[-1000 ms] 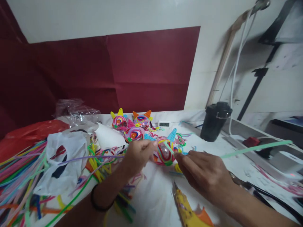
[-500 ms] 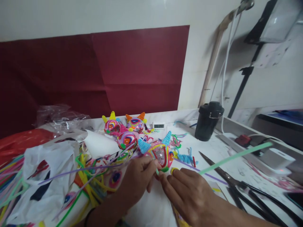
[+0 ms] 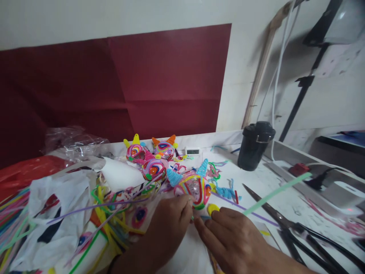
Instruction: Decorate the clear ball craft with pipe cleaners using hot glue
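1. Mint-green strip (image 3: 278, 193): coming out from behind the knuckles of the right hand (image 3: 234, 238), slanting up to the right, across the blades of the scissors (image 3: 280, 217) in this view. Free end reaching less far right than 0.5 seconds ago.
2. Near tip plain to see between the fingertips in both earlier frames; now nearly all hidden, with just a speck of green between the 2 hands.
3. Right fingers bent and drawn together, pinching the strip near its hidden tip.
4. Left hand (image 3: 169, 224) curled, thumb and forefinger pressed together just beside the right fingertips. Cannot tell whether anything sits between them.
5. Hands closer together than 1 second ago, and now in front of the blue-horned figure (image 3: 195, 187) rather than at either side of it. Left knuckles covering part of its lower edge.
6. Behind that figure, 3 more horned figures (image 3: 154, 168), grouped as before.
7. Scissors largely hidden by the right hand 1 second ago; now in clear sight to its right.
8. Yellow glue gun (image 3: 214, 265) well exposed 1 second ago; now reduced to a sliver beside the right hand.
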